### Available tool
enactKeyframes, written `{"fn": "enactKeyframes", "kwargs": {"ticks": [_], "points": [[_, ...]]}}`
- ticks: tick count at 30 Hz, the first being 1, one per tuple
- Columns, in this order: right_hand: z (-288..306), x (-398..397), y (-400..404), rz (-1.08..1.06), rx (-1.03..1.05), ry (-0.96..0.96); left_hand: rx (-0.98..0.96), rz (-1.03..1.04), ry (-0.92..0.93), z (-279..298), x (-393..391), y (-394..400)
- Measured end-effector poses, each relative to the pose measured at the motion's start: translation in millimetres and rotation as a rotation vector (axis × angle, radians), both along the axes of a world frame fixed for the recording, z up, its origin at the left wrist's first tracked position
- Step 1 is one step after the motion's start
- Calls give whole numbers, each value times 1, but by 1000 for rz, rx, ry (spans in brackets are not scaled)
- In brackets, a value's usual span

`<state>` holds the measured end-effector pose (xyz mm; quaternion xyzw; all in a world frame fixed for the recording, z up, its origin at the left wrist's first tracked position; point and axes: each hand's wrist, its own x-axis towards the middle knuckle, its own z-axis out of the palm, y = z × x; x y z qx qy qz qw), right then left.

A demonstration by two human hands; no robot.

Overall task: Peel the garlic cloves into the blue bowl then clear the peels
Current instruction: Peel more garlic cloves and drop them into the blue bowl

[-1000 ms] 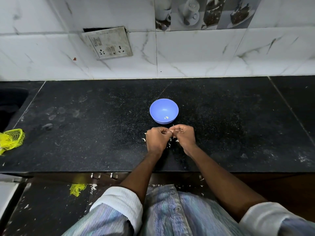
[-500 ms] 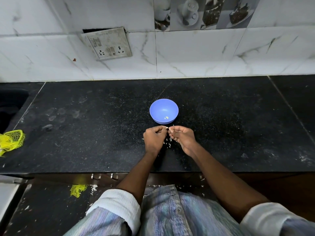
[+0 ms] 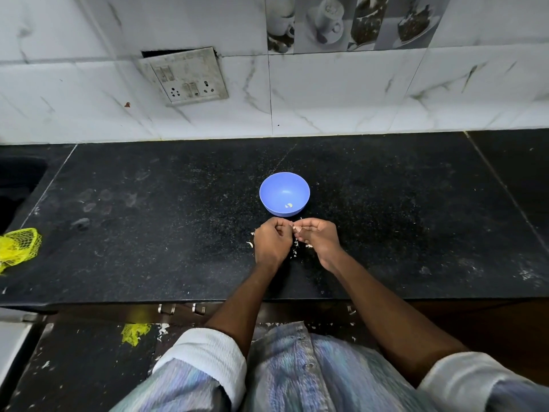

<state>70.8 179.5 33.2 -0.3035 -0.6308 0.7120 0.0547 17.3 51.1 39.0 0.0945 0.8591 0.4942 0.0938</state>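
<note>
obstacle: blue bowl (image 3: pixel 284 194) just beyond hands | counter (image 3: pixel 148 233) left, right: bare | far left: yellow net (image 3: pixel 18 250)

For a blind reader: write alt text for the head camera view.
Two bare hands, left hand and right hand, pinch a small garlic clove between their fingertips, just in front of a blue bowl on a black counter. Pale peel scraps lie under the hands; yellow netting lies far left.

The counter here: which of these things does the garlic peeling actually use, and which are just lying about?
Part of the job:
- blue bowl, with a pale bit inside
- garlic clove pinched between left hand and right hand
- peels scattered under the hands

Just lying about:
- yellow mesh bag at the counter's left edge
- wall socket plate
</note>
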Motion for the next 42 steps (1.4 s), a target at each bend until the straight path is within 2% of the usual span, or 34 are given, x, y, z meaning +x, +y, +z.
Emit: {"fn": "enactKeyframes", "kwargs": {"ticks": [5,10,15,19,23,29,36,40,42], "points": [[5,-2,0,-16,-42,-4,-116,-45,-54,-5,0,-4],[4,-2,1,-20,-65,-19,-217,16,37,-5,2,-15],[2,-3,-1,-22,12,-38,-122,-44,121,-3,0,-11],[2,-5,0,-37,66,-34,-153,-31,168,-1,1,-12],[2,-6,0,-38,112,-21,-142,-55,158,-5,1,-10],[3,-7,0,-15,155,2,0,-41,83,-6,-1,-4],[1,-11,1,83,70,-51,9,1,155,-6,-3,-5],[4,-14,0,93,-93,-64,-31,-32,245,-5,-3,-8],[2,-15,0,86,-69,-77,-16,-62,260,-6,-3,-10]]}}
